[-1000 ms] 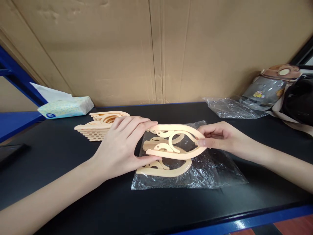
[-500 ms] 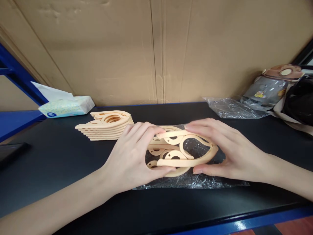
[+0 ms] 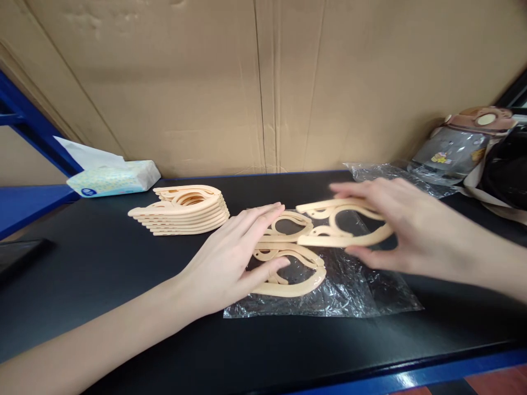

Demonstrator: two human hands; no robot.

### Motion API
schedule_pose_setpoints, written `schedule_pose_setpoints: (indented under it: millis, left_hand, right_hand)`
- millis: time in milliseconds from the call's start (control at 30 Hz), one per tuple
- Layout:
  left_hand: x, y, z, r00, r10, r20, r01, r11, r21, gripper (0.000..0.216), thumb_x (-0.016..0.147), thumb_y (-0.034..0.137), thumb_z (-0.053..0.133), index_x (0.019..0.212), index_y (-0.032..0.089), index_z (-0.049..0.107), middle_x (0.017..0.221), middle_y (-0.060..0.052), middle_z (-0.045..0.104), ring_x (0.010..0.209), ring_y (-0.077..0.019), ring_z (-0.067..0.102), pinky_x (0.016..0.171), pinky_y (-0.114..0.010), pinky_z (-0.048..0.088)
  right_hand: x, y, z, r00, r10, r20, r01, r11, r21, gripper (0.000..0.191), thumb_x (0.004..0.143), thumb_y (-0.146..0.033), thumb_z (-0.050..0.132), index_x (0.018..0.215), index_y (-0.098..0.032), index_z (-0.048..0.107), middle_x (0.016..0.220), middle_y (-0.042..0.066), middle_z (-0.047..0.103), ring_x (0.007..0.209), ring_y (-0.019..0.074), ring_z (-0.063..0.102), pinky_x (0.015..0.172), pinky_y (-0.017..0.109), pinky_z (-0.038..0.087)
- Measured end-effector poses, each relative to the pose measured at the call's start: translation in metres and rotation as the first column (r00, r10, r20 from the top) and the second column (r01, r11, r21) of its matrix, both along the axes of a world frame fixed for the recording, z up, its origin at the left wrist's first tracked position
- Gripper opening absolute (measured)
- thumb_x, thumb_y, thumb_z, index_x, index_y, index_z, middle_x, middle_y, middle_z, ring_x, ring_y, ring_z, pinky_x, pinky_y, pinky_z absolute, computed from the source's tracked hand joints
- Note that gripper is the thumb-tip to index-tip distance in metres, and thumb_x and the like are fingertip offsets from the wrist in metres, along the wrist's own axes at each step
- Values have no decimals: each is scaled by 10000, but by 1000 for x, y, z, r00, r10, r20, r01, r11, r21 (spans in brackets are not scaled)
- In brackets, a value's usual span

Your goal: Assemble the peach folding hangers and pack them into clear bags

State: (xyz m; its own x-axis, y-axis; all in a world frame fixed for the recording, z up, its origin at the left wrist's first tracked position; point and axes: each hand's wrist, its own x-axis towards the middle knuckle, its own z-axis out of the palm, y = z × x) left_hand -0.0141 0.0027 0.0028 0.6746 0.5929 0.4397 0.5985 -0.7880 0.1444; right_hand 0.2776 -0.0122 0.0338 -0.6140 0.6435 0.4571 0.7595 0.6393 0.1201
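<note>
My right hand [image 3: 395, 227], slightly blurred, grips a beige folded plastic hanger [image 3: 323, 240] by its rounded end, thumb below and fingers above, raised over the table. Under it lies a clear plastic bag [image 3: 349, 302] with two more folded hangers [image 3: 302, 288] side by side, in or on it; I cannot tell which. My left hand [image 3: 239, 258] spreads over their left ends with thumb and fingers apart, hiding those ends. Whether it touches them is unclear. Left of it stands a neat stack of several folded hangers [image 3: 187, 219].
A tissue pack [image 3: 115, 178] sits at the back left. At the back right lie another clear bag [image 3: 366, 173] and a bottle with a brown lid [image 3: 448, 153]. A dark flat object [image 3: 20, 258] rests at the left edge. Cardboard [image 3: 185, 88] walls off the back.
My right hand has moved right and away from me with the folded hanger. My left hand has let go of that hanger and stayed near the bag, revealing the two hangers below.
</note>
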Motion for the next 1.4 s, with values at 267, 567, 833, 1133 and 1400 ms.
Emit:
schedule_pose_setpoints:
  millis: [267,567,833,1133,1400]
  left_hand:
    - [-10,15,-13,997,55,-58,-66,979,-191,411,1031,275,282,1428,247,386,1503,-32,424,1411,-204,349,1172,-420,312]
    - [-11,19,-18,999,23,-43,-35,957,-289,411,1021,254,270,1414,221,382,1514,-57,389,1435,-210,275,1184,-465,265]
    - [-7,12,-10,999,2,-39,-14,948,-318,441,994,387,407,1390,193,397,1442,-88,459,1302,-238,419,1079,-444,378]
    - [-9,13,-10,999,15,-46,-28,951,-308,451,960,426,491,1365,237,430,1374,-44,523,1163,-227,507,991,-411,421]
    - [-15,17,-5,996,-90,-2,83,925,-370,428,936,115,386,1323,269,484,1337,-8,562,1195,-191,517,1029,-367,411]
  right_hand:
    - [66,25,29,957,-290,30,279,880,-385,648,686,-567,627,1239,-252,508,1192,90,669,990,315,672,786,443,552]
    - [47,17,17,965,-215,151,262,843,-471,727,713,-661,630,1335,-318,475,1329,83,599,1116,352,613,856,456,544]
    - [43,24,13,990,-132,45,135,831,-540,655,717,-532,700,1295,-301,494,1293,38,598,1128,292,594,913,375,502]
    - [39,22,16,993,-114,-19,81,802,-592,595,757,-527,694,1234,-239,489,1361,75,521,1181,265,545,990,359,439]
    - [28,27,1,994,-44,-104,-34,762,-647,668,724,-500,734,1295,-288,460,1344,71,550,1182,307,557,939,433,478]
